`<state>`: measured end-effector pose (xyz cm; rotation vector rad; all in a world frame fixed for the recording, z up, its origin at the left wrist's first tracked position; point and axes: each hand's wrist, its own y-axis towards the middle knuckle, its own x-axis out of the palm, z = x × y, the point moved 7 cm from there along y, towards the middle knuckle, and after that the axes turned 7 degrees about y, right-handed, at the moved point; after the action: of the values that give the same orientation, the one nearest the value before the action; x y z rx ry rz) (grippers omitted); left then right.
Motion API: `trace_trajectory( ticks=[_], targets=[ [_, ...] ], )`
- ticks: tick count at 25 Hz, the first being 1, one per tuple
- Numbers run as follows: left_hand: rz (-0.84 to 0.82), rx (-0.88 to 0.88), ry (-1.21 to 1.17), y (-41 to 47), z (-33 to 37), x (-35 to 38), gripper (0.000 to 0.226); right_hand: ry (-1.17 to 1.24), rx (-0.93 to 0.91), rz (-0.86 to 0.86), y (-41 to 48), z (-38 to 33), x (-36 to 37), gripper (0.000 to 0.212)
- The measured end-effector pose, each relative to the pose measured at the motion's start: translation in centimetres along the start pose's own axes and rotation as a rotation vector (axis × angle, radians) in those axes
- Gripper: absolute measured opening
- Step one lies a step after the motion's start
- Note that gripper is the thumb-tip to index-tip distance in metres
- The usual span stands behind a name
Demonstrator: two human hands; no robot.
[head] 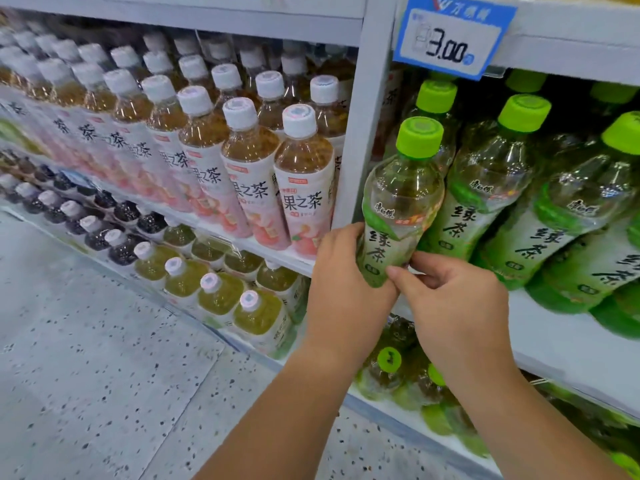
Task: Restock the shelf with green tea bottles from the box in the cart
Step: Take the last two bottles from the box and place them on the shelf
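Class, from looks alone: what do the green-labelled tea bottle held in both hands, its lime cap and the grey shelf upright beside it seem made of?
Clear green-labelled tea bottle: thin glossy plastic, likely; highlights glint and tea shows through. Lime-green screw cap: opaque plastic, softer sheen. Pale grey shelf upright: probably painted metal, smooth and even.

A bottle [398, 202] is at the left end of a shelf [571, 341], just right of an upright post [360, 133], with the left hand [343, 271] gripping its left side and the right hand [450, 299] pinching its lower right. Rows of bottles [485, 188] stand right of it and behind, and a price tag [453, 32] hangs above. Left of the post, other drinks [304, 174] fill the next shelves.
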<state>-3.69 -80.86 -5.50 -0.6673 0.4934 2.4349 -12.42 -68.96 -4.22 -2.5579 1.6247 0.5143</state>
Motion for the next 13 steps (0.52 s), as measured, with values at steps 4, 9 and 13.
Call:
trace_trajectory(
  ticks=[4, 9, 13],
  targets=[
    [-0.016, -0.003, 0.035, -0.2, -0.9, -0.3, 0.053, -0.077, -0.042, -0.012, 0.1, 0.1, 0.4, 0.022],
    [0.042, -0.053, 0.026, -0.2, -1.3, -0.2, 0.046, -0.073, -0.033, -0.054, 0.5, 0.6, 1.0, 0.033],
    [-0.016, -0.063, 0.024, 0.4, -1.6, -0.2, 0.047, -0.036, 0.048, -0.099, 0.3, 1.2, 1.0, 0.033]
  ],
)
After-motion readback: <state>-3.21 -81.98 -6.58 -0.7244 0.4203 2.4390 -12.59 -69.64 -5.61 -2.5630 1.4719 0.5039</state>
